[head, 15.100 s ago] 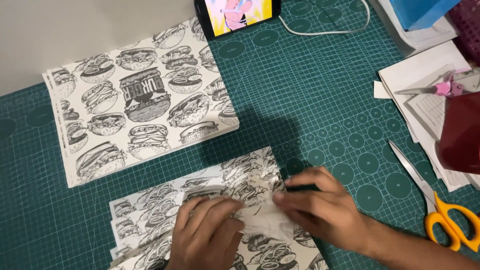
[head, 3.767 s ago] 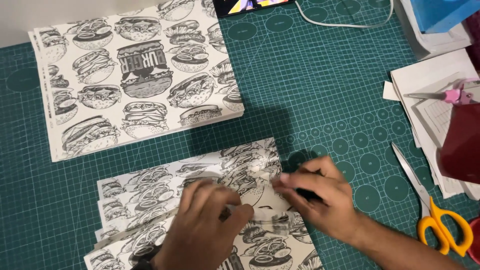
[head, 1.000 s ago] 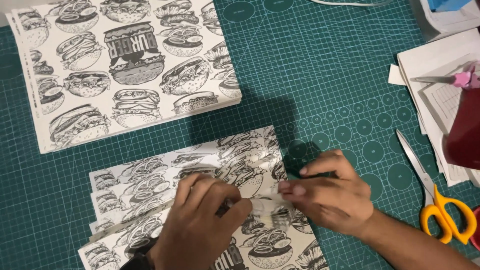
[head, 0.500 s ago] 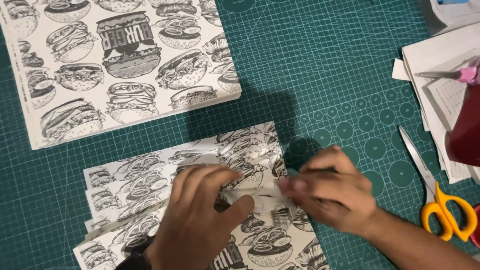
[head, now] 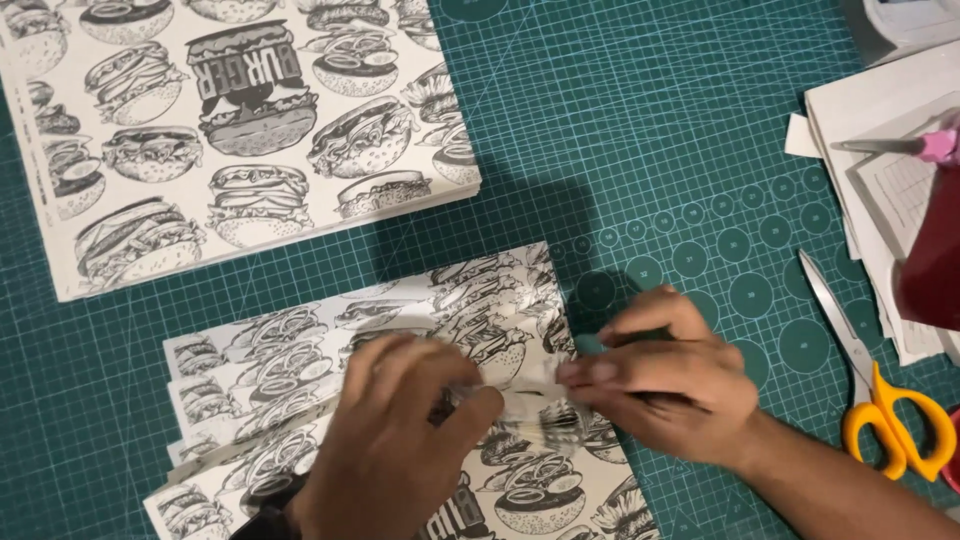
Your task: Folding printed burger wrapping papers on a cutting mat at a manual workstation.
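Note:
A sheet of burger-printed paper (head: pixel 290 350), folded into overlapping pleats, lies on the green cutting mat (head: pixel 650 130) near the bottom of the view. My left hand (head: pixel 395 450) lies flat over its middle, pressing the folds down. My right hand (head: pixel 665 375) pinches the sheet's right edge between thumb and fingers, touching the left fingertips. The paper under both hands is hidden.
A stack of the same burger-printed paper (head: pixel 220 130) lies at the top left. Scissors with orange-yellow handles (head: pixel 880 400) rest on the mat at the right. White papers (head: pixel 880 170) and a dark red object (head: pixel 935 260) sit at the right edge.
The view has dropped and shifted slightly, so the paper stack sits higher in frame. My left hand has slid a little along the fold; both hands stay on the folded sheet.

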